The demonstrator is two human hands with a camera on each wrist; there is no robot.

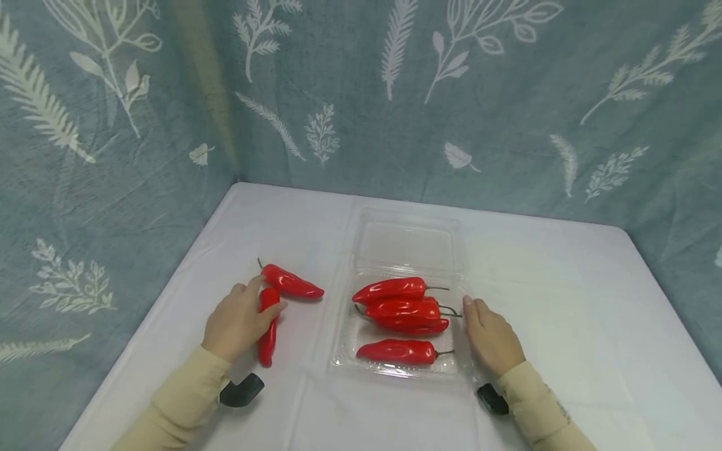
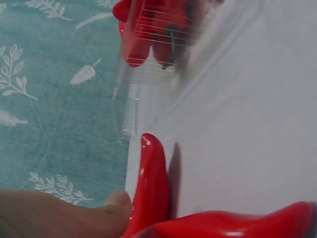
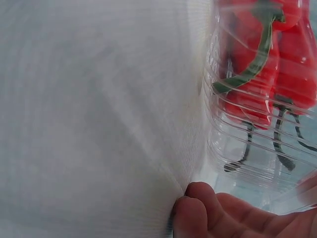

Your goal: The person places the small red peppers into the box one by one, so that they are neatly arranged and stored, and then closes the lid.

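Observation:
My left hand (image 1: 239,316) pinches a glossy red pepper (image 1: 267,341) near its upper end, thumb on the right side and fingers on the left. Just beyond it lies a second red pepper (image 1: 293,284), its stem by my fingertips. In the left wrist view the thumb (image 2: 116,213) shows close to the two crossing peppers. A clear plastic clamshell box (image 1: 346,351) holds several red peppers (image 1: 397,352). Against its right side rests my right hand (image 1: 493,338), fingers relaxed. The right wrist view shows those fingertips (image 3: 190,215) low at the cloth beside the ribbed plastic wall.
The box's lid (image 1: 406,241) lies folded back, away from me. A white cloth (image 1: 553,300) covers the table, and a green-blue curtain (image 1: 361,125) with white leaf prints hangs behind and at the sides. Black wrist mounts (image 1: 242,389) sit below both hands.

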